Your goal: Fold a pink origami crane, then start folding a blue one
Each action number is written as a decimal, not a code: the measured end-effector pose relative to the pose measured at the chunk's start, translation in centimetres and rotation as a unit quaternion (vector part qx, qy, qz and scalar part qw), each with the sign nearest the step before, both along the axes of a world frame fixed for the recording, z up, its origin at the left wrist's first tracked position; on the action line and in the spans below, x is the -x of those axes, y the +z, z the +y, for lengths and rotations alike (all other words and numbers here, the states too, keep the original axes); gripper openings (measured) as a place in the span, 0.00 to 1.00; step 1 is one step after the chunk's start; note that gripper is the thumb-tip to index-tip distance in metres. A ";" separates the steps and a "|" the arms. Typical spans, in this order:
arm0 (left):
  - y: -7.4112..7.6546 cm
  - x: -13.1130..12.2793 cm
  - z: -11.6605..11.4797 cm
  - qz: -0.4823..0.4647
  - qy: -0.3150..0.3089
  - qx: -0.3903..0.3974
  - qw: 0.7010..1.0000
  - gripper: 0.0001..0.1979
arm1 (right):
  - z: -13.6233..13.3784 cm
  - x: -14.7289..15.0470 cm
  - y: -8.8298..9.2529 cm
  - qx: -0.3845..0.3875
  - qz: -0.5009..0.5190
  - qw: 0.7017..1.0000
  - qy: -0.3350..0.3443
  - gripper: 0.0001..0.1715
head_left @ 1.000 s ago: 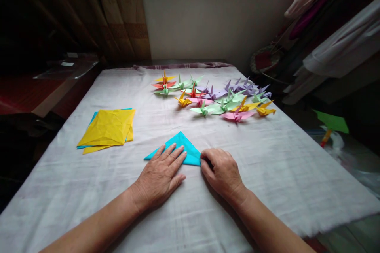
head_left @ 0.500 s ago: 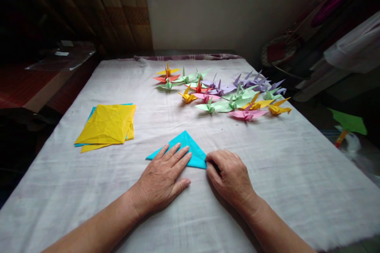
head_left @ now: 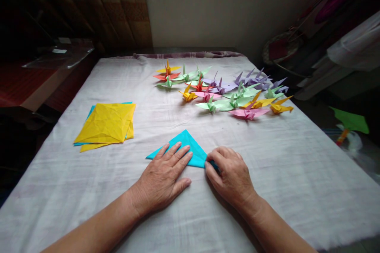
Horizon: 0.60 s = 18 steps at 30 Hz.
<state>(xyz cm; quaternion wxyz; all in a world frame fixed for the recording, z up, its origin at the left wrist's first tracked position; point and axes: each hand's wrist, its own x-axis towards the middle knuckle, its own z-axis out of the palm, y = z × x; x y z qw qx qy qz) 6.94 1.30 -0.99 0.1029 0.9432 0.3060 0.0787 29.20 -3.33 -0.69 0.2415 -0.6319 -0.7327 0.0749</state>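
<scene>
Blue paper triangle (head_left: 197, 154) on the cloth-covered counter (head_left: 285, 182), beneath the flat, spread left hand (head_left: 164, 174). The right hand (head_left: 231, 172) pinches its four-o'clock corner; unlike half a second earlier, blue shows inside that hand's curled fingers.

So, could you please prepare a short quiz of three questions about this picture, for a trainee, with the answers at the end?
1. Choose one: which hand lies flat, fingers spread, across the blue paper?
A. Left
B. Right
C. Neither

2. Fill in: the top sheet of the paper stack is ____ in colour.

3. True or false: the right hand is touching a paper crane.

Key:
1. A, the left hand.
2. Yellow.
3. False; it is at the right corner of the blue paper.
</scene>
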 end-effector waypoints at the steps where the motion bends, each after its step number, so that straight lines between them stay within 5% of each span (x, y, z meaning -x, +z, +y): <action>1: 0.0 0.0 0.0 0.002 0.000 -0.003 1.000 0.30 | 0.1 0.1 0.0 0.000 -0.003 1.000 -0.006 0.04; 11: 0.0 -0.1 0.0 0.026 -0.004 -0.020 0.999 0.26 | 0.8 1.6 0.1 0.005 -0.020 0.998 -0.051 0.09; 18: -0.1 0.0 0.0 0.023 -0.005 -0.027 0.999 0.26 | -0.5 -0.4 -0.9 -0.003 -0.012 0.999 -0.040 0.24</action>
